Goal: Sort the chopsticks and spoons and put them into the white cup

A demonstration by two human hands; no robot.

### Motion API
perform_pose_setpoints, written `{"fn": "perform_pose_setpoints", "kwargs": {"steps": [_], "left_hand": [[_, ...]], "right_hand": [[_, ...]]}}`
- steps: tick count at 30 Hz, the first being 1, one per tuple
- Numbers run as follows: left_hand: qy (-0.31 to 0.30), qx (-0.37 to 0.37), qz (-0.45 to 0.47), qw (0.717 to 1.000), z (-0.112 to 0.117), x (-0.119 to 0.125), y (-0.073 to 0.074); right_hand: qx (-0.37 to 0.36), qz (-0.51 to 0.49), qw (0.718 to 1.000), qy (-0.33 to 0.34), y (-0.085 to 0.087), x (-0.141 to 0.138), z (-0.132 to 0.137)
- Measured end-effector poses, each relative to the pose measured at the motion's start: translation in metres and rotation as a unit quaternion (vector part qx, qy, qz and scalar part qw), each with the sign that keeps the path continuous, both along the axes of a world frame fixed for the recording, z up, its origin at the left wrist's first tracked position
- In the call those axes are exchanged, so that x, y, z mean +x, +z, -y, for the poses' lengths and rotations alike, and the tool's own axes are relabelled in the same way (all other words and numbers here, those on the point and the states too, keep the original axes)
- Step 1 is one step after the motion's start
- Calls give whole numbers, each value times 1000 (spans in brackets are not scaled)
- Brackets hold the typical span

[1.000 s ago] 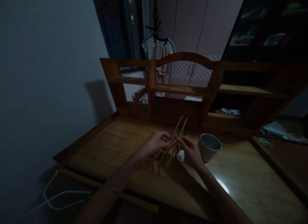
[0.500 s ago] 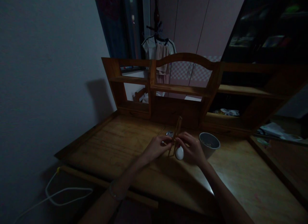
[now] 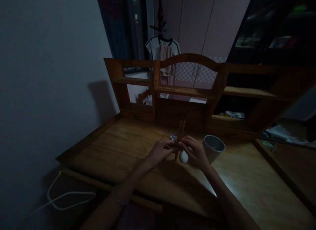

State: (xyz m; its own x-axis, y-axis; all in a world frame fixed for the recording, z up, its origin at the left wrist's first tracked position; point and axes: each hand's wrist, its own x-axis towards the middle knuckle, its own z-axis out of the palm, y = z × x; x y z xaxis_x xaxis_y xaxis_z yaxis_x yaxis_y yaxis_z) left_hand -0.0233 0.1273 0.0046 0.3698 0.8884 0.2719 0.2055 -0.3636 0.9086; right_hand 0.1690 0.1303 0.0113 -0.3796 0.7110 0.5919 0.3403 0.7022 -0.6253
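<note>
Two wooden chopsticks (image 3: 181,129) stand nearly upright over the desk, side by side. My left hand (image 3: 163,151) pinches them from the left at about mid-length, and my right hand (image 3: 195,149) pinches them from the right. The fingertips of both hands meet there and hide part of the sticks. Just below my right fingers lies a smooth white egg-shaped object (image 3: 184,157); its exact kind is unclear. Behind the hands is a small shiny object (image 3: 173,137), partly covered. To the right of my right hand stands a grey cup (image 3: 214,149) with small pale spots inside.
The wooden desk (image 3: 118,147) has a shelf unit (image 3: 187,91) along its back edge. A wall (image 3: 61,75) rises on the left. A white cable (image 3: 71,193) hangs at the lower left. Plastic wrapping (image 3: 286,134) lies beyond the right edge.
The chopsticks have turned slightly, so their upper ends now show side by side with a narrow gap. My hands have barely moved.
</note>
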Motion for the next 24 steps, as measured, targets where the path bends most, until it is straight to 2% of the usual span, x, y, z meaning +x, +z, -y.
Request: {"fn": "perform_pose_setpoints", "kwargs": {"steps": [7,14,24], "left_hand": [[-30,-4,11,999,-3,-6,-10],[-39,-31,25,998,-9,-5,-21],[-27,-47,7,999,-8,-1,-17]], "right_hand": [[-8,-6,999,40,4,2,1],[-24,-10,999,42,3,4,1],[-29,-2,1000,10,2,6,2]]}}
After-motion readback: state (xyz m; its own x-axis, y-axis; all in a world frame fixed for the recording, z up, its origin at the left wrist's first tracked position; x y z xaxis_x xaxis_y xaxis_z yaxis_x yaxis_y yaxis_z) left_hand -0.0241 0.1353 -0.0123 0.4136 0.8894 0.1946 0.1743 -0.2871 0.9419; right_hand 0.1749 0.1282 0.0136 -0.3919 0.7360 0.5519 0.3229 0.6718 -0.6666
